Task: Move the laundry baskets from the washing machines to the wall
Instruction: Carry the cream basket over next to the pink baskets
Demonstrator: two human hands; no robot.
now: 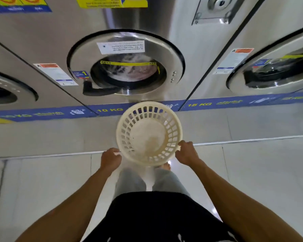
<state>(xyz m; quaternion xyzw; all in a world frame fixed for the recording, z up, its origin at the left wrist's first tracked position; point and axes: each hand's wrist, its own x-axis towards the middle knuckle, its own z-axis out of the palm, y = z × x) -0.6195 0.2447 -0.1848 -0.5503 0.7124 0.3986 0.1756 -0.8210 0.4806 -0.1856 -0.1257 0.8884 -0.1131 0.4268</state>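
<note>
Gripping empty cream basket [149, 133], left hand [110, 158], right hand [186, 151].

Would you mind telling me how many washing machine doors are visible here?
3. One door is in the middle, directly beyond the basket; one is cut off at the left edge; one at the right edge. More may lie outside the frame.

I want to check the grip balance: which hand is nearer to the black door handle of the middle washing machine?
Left. The left hand grips the basket rim below the door handle, slightly to its right. The right hand grips the opposite rim, much farther right.
</note>
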